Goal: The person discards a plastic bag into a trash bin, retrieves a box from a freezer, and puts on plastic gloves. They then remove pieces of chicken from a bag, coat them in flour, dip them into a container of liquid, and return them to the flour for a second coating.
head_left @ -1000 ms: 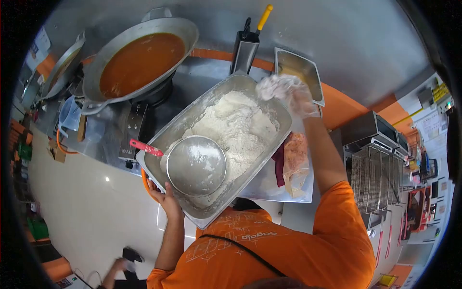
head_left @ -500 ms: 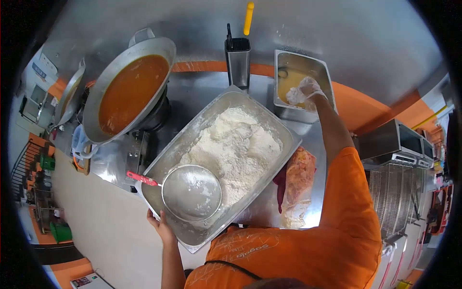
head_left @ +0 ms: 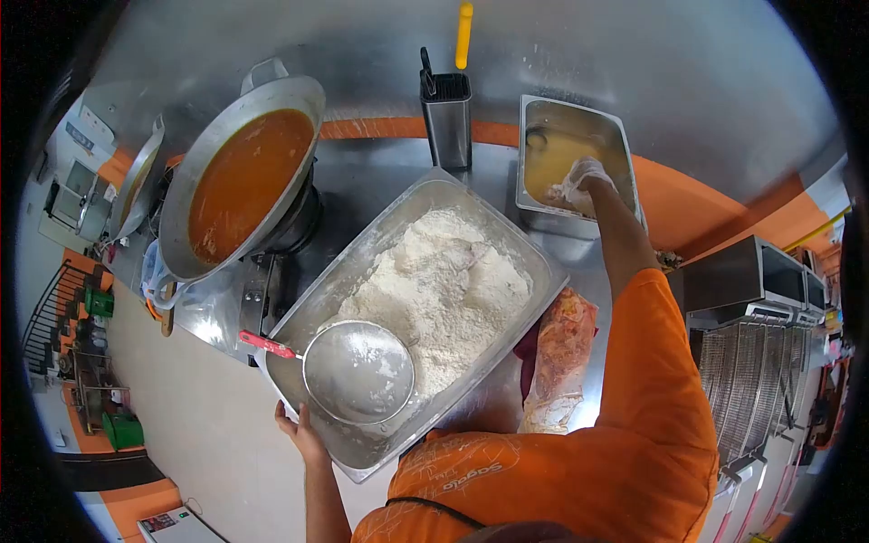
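Note:
My right hand point(head_left: 584, 179), in a clear plastic glove, reaches into a deep steel container point(head_left: 625, 136) of cloudy yellowish liquid point(head_left: 566, 149). Its fingers point down at the liquid, curled around something pale that I cannot make out. My left hand point(head_left: 303, 439) is bare, at the near left edge of a large metal tray point(head_left: 362, 466), fingers apart beside the rim. White flour point(head_left: 434, 290) fills much of that tray. On the flour's near side lies a round sieve point(head_left: 359, 371) with a red handle point(head_left: 266, 344), dusted white.
A wide pan point(head_left: 308, 90) of orange-brown oil point(head_left: 249, 181) stands on a burner at left. Behind the tray is a steel knife block point(head_left: 448, 136). A plastic bag of raw meat point(head_left: 559, 353) lies right of the tray. Wire baskets point(head_left: 751, 389) hang farther right.
My right hand has lowered toward the near side of the container, and the white-coated lump at its fingers shows less. My left hand stays by the tray; the view has shifted slightly.

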`<state>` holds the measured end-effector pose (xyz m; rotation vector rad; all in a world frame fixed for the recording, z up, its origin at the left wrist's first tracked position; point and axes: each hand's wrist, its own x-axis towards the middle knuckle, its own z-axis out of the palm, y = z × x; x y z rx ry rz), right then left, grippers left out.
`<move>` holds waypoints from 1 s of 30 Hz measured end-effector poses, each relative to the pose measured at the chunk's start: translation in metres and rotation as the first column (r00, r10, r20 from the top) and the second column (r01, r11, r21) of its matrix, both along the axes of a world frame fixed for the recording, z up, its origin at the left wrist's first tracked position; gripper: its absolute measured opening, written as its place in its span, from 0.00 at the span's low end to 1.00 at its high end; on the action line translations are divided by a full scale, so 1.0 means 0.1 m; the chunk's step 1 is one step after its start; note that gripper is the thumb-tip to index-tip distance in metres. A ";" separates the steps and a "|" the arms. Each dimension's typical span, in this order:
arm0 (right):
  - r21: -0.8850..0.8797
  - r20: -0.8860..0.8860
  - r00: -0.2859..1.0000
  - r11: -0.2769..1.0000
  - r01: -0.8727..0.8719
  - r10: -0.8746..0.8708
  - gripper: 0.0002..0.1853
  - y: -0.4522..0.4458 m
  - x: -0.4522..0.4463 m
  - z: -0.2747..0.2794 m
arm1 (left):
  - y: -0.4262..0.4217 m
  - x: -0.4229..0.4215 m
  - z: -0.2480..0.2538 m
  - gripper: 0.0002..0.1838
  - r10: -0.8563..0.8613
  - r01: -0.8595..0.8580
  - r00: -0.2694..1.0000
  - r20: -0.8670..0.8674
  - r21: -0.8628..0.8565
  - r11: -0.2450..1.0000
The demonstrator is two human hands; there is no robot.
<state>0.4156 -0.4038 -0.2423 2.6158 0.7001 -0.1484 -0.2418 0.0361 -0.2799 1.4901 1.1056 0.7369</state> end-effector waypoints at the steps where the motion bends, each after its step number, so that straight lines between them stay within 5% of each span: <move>1: 0.014 0.027 0.998 0.998 0.061 -0.061 0.16 0.01 -0.03 0.00 | -0.01 0.00 0.01 0.31 -0.003 0.003 1.000 0.023 -0.021 1.000; 6: 0.077 0.042 0.976 0.974 0.211 -0.215 0.16 0.10 -0.05 -0.02 | -0.06 0.03 0.13 0.31 0.029 -0.029 0.999 -0.021 -0.014 0.999; 8: 0.317 0.047 0.931 0.889 0.331 -0.363 0.16 0.10 -0.05 -0.05 | -0.07 0.05 0.15 0.31 0.028 -0.029 0.999 -0.026 -0.020 0.999; 12: 0.326 0.090 0.928 0.891 0.316 -0.362 0.15 0.07 0.12 -0.22 | -0.07 0.05 0.17 0.31 0.032 -0.032 0.998 -0.060 0.007 0.999; 14: 0.222 0.129 0.959 0.950 0.220 -0.252 0.14 0.01 0.19 -0.34 | -0.08 0.08 0.20 0.31 0.032 -0.032 0.998 -0.057 0.005 0.999; 17: 0.294 0.041 0.951 0.914 0.281 -0.306 0.14 0.20 -0.22 0.11 | -0.12 0.11 0.27 0.31 0.052 -0.053 0.997 -0.065 -0.011 0.999; 24: 0.056 0.000 0.997 0.996 0.072 -0.073 0.17 -0.10 0.19 -0.24 | -0.09 0.09 0.23 0.31 0.050 -0.051 0.998 -0.044 -0.011 0.999; 26: -0.089 -0.074 0.994 0.992 -0.085 0.078 0.17 -0.05 0.03 0.00 | -0.06 0.06 0.19 0.31 0.052 -0.052 0.997 -0.055 -0.007 0.999; 30: -0.094 -0.066 0.988 0.985 -0.143 0.137 0.17 0.12 -0.61 0.60 | -0.04 0.04 0.18 0.31 0.038 -0.037 0.996 -0.076 0.013 0.999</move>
